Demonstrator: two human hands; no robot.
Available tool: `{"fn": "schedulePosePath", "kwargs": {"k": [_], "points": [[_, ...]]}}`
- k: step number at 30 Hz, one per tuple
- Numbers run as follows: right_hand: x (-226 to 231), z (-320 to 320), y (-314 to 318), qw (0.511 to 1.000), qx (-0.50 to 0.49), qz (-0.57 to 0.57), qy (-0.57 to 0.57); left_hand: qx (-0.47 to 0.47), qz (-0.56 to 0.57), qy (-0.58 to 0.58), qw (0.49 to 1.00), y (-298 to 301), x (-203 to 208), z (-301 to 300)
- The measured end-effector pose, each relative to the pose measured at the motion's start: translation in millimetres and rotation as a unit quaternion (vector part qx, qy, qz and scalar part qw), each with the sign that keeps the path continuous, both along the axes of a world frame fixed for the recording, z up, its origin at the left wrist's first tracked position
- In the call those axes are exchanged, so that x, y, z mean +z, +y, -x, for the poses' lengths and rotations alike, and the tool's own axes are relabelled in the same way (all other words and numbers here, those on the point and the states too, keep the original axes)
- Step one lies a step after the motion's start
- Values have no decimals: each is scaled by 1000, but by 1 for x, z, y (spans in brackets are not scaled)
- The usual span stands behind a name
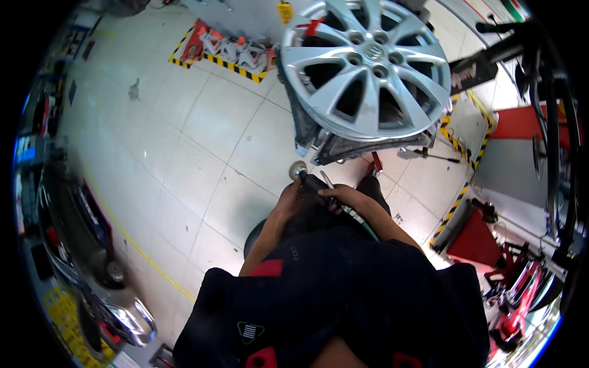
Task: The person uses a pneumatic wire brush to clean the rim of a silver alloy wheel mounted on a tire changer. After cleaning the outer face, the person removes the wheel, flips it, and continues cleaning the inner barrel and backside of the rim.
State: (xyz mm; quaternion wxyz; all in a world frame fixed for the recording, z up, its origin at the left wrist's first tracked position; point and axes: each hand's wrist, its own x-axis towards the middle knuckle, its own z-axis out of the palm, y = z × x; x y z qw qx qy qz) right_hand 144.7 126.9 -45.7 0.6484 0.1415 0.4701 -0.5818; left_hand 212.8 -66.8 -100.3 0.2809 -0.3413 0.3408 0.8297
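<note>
The person's left hand (291, 197) is curled around the front of a black hand tool (315, 182), close to its round tan pad (298, 170). The right hand (345, 195) is wrapped around the back part, near a green hose (369, 230). The tool is in front of the person's body, apart from a big silver wheel (368, 113) on a dark stand (345, 148).
</note>
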Motion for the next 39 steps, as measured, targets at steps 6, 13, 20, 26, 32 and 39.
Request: {"fn": "schedulePosePath", "kwargs": {"k": [6,13,20,26,32,39], "points": [[22,-11,-12,979,-135,-75,-132,225,171,-105,953,-125,-77,-137],[43,-33,23,986,-109,-9,-124,320,136,-405,846,-119,-213,-377],[86,-68,81,993,-64,-97,-7,334,123,-301,885,-109,-191,-320],[83,-81,72,988,-63,-138,12,346,124,-116,923,-140,-119,-203],[44,-56,3,991,-57,-123,23,321,158,-134,924,-163,-136,-213],[16,-37,-69,990,-77,-108,51,392,148,-266,868,-185,-181,-270]]}}
